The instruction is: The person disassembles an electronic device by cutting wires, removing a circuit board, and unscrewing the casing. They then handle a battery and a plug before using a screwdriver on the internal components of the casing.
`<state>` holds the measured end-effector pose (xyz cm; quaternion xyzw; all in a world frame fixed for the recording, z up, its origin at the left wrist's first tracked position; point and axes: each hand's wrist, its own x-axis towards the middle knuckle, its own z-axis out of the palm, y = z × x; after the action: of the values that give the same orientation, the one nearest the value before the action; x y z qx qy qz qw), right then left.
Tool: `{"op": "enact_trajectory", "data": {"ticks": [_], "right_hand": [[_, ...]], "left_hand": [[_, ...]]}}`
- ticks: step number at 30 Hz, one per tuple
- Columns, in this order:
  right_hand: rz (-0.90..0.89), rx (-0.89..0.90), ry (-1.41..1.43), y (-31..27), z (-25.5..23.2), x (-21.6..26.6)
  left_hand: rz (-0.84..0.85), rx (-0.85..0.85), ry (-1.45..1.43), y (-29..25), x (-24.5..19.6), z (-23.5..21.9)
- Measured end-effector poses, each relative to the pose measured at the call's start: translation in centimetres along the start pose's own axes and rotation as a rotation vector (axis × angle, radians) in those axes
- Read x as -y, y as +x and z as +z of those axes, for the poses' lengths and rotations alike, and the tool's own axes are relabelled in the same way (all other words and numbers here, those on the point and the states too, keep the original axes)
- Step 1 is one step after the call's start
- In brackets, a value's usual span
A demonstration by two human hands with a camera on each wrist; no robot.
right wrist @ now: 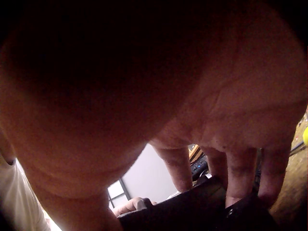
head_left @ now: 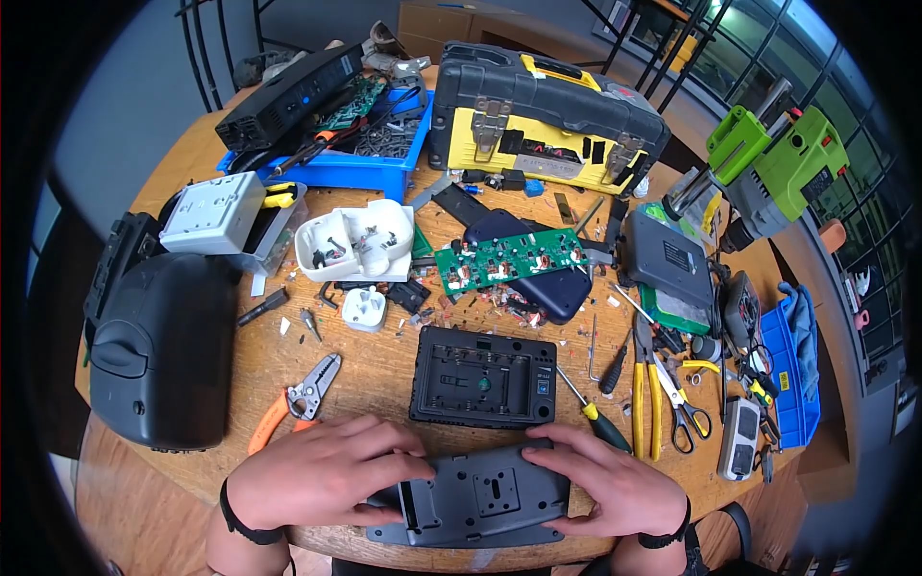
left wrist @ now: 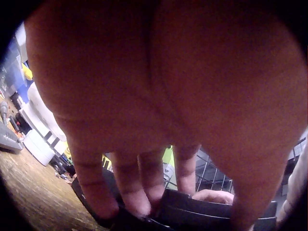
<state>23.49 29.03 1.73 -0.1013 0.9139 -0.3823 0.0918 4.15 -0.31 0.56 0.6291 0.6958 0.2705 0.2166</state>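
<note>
A long black plastic casing (head_left: 461,504) with a square raised panel and screw holes lies at the table's front edge, slightly tilted, over a flat black piece (head_left: 519,540). My left hand (head_left: 331,470) grips its left end beside a slot-like recess, thumb at the near side. At the right end, my right hand (head_left: 615,485) holds it between thumb and fingers. Both wrist views show fingers and thumb spanning the dark casing (left wrist: 192,211). Just behind lies a black battery-bay housing (head_left: 485,377) with a small green spot inside.
Orange-handled wire strippers (head_left: 298,401) lie left, near a black case (head_left: 163,350). To the right are a screwdriver (head_left: 603,424), yellow-handled pliers (head_left: 646,398) and scissors (head_left: 684,408). Farther back sit a green circuit board (head_left: 509,259), a white parts tray (head_left: 355,240) and a toolbox (head_left: 547,115).
</note>
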Motion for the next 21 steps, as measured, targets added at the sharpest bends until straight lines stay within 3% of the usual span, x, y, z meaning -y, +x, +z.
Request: {"op": "enact_trajectory", "data": {"ticks": [21], "right_hand": [[-0.001,-0.044,-0.114,0.30,0.09,0.05]], "left_hand": [[-0.027,-0.010,-0.013,0.08,-0.50,-0.37]]}}
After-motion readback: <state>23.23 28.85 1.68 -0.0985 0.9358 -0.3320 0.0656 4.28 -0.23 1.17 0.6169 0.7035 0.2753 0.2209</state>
